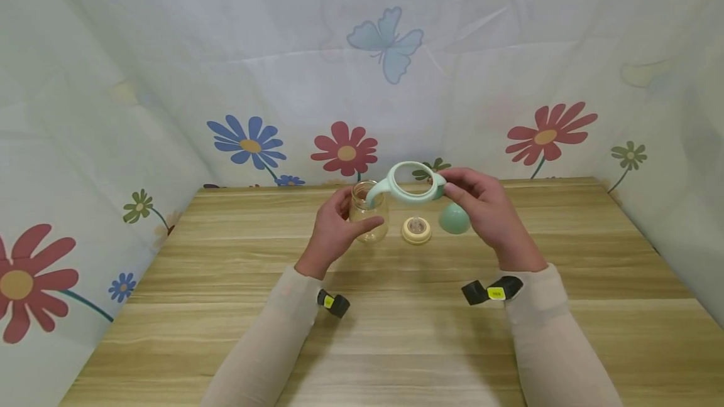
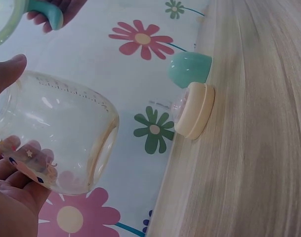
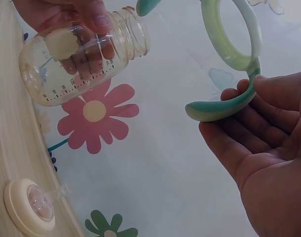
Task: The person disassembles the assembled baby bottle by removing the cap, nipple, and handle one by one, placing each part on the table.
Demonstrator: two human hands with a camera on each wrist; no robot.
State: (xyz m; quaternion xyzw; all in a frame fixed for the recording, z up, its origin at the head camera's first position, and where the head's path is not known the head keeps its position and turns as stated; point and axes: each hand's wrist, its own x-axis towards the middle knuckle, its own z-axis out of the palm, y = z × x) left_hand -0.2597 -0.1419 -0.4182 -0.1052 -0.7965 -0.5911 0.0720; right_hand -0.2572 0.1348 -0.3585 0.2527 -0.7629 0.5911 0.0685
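Observation:
My left hand (image 1: 334, 225) grips a clear amber-tinted baby bottle (image 1: 370, 228), its open threaded neck facing up. In the left wrist view the bottle (image 2: 73, 128) shows measuring marks, with fingers under one side and the thumb near its neck. My right hand (image 1: 481, 203) pinches one handle of a mint green two-handled bottle ring (image 1: 408, 196), held level beside the bottle's mouth. The ring's other handle (image 1: 378, 190) curves down in front of the bottle neck in the head view. In the right wrist view, thumb and fingers close on the near handle (image 3: 219, 109).
A cream nipple collar (image 1: 416, 231) with a clear teat stands on the wooden table (image 1: 396, 344) between my hands. Next to it, by my right hand, sits a green dome cap (image 1: 454, 218). A flower-printed curtain (image 1: 452, 80) hangs behind the table's far edge.

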